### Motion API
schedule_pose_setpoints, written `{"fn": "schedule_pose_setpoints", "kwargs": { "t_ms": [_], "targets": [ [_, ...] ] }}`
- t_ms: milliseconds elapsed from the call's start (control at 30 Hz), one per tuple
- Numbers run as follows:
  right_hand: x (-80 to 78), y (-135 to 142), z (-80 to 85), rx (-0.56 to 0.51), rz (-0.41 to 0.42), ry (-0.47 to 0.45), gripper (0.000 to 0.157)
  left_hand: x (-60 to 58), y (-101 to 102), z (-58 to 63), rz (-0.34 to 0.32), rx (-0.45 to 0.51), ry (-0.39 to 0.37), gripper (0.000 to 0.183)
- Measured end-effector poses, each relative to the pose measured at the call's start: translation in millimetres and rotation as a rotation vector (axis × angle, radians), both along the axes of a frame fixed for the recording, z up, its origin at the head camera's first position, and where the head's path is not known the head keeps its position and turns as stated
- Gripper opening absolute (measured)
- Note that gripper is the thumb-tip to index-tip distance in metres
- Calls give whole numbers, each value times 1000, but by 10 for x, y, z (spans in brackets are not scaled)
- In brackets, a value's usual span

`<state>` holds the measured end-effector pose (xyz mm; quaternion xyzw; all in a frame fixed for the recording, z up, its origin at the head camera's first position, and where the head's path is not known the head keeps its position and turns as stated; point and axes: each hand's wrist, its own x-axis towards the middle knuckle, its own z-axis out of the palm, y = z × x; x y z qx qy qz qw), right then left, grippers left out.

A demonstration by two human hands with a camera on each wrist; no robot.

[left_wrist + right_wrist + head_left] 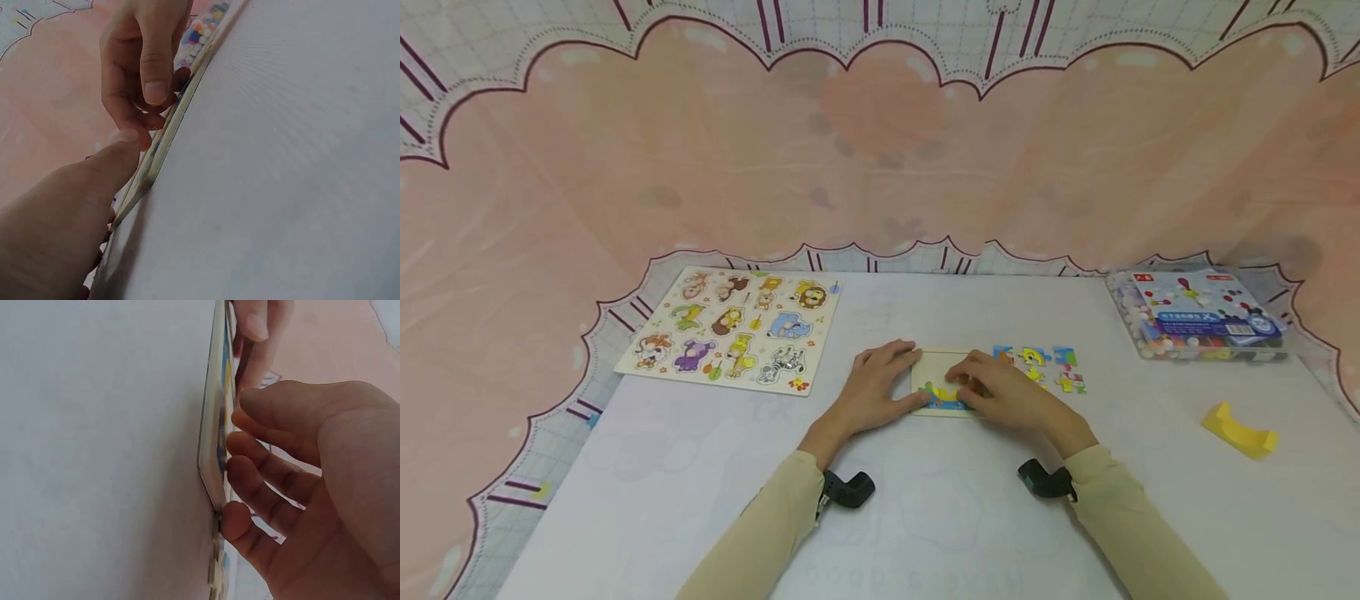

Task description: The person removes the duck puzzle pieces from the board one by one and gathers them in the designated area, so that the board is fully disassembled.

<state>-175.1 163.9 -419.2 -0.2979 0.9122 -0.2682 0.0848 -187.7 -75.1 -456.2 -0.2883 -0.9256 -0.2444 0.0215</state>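
Observation:
A small wooden puzzle tray [931, 367] lies on the white table, with blue, green and yellow jigsaw pieces [943, 398] along its near side. My left hand [880, 387] rests at the tray's left end, thumb on the near corner and fingers reaching to the far corner. Over the right part of the tray, my right hand [1011, 392] has bent fingers, their tips right at the near row of pieces. In the right wrist view, the right thumb and index fingertip [240, 419] come close together above the tray [212, 425]; I cannot tell whether a piece is between them.
Several loose jigsaw pieces [1066, 368] lie right of the tray. A large animal puzzle board [748, 325] lies at the back left. A clear plastic box of colourful parts [1198, 317] sits back right, with a curved yellow block [1240, 432] in front of it.

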Motion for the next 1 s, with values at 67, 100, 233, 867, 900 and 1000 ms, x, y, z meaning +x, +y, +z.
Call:
{"fn": "schedule_pose_setpoints", "kwargs": {
  "t_ms": [67, 100, 233, 867, 900, 1000],
  "targets": [
    [13, -13, 5, -2, 12, 3, 25, 5, 2, 2, -6, -16, 0, 75],
    [17, -18, 6, -2, 18, 4, 26, 10, -1, 13, -9, -25, -2, 77],
    [25, -34, -3, 12, 29, 10, 29, 20, -13, 42, -9, -65, 4, 86],
    [97, -142, 0, 36, -2, 37, 25, 30, -9, 17, -36, -85, 9, 94],
    [97, -147, 1, 35, -8, 30, 25, 29, -10, 18, -37, -85, 12, 94],
    [94, -159, -4, 27, -15, 11, 25, 22, -13, 23, -37, -92, 25, 93]
  ]
}}
